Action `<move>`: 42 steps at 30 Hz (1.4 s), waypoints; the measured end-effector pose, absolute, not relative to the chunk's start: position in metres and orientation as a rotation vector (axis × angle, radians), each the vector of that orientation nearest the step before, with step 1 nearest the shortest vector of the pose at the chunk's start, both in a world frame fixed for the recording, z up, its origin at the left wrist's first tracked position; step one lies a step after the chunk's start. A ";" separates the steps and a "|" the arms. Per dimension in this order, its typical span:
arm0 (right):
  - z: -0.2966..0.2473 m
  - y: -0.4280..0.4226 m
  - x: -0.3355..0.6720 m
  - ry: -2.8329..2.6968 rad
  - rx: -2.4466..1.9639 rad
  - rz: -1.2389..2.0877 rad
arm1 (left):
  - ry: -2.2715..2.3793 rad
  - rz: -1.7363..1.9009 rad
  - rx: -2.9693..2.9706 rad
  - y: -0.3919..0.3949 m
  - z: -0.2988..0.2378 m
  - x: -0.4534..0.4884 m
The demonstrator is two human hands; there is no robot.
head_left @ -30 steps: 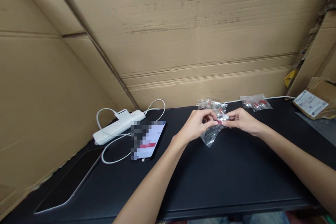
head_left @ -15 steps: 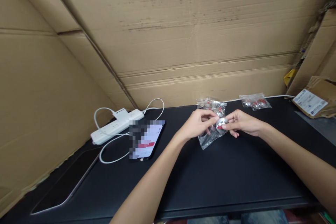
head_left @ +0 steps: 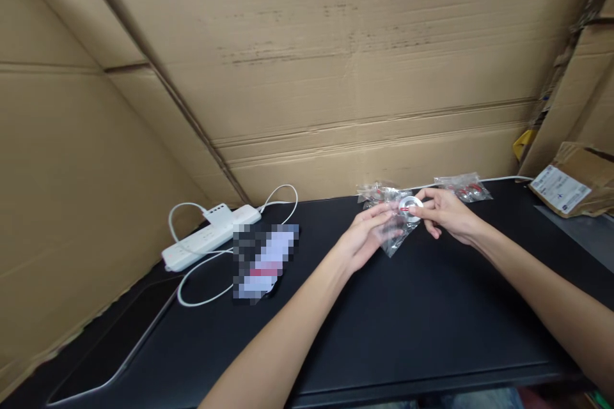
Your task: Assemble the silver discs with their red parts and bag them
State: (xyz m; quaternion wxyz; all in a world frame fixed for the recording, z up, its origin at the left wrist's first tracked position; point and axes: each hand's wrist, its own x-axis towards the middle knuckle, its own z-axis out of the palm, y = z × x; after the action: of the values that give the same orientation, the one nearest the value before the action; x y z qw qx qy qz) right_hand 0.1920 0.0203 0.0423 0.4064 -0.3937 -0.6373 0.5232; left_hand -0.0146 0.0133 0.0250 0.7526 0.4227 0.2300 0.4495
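Observation:
My right hand (head_left: 448, 216) pinches a round silver metal piece (head_left: 413, 204) with a red mark, thumb on its front. A small clear plastic bag (head_left: 396, 244) hangs just below and left of it. My left hand (head_left: 368, 235) has its fingers closed on that bag, their tips close to the metal piece. The fingers are slightly blurred, and whether the piece is partly inside the bag I cannot tell. Right behind my hands lies another clear bag (head_left: 377, 192) with red and silver bits in it.
Farther right sits a clear bag (head_left: 464, 188) of red and silver parts. An opened cardboard box (head_left: 575, 179) stands at the right. On the left are a white power strip (head_left: 211, 239) with cables, a phone (head_left: 268, 265) and a dark tablet-like slab (head_left: 119, 339). Cardboard walls (head_left: 336, 77) enclose the black table (head_left: 432, 319).
My left hand has shifted from the metal piece down onto the plastic bag. The metal piece, in my right hand, has risen slightly and now faces me more.

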 end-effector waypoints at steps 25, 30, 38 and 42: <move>0.043 0.021 0.189 -1.695 -1.183 1.068 | 0.608 1.154 0.906 -0.004 0.020 0.010; 0.044 0.021 0.185 -1.493 -1.172 1.098 | 0.559 1.113 0.861 -0.007 0.023 0.011; 0.045 0.017 0.187 -1.622 -1.121 1.158 | 0.516 1.154 0.815 -0.005 0.023 0.010; 0.043 0.021 0.188 -1.657 -1.137 1.035 | 0.479 1.115 0.770 -0.004 0.024 0.010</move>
State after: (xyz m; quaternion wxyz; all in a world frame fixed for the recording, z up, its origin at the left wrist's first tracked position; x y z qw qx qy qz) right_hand 0.1884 0.0208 0.0430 0.4263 -0.4550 -0.6632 0.4141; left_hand 0.0101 -0.0039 0.0238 0.7526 0.3527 0.2194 0.5109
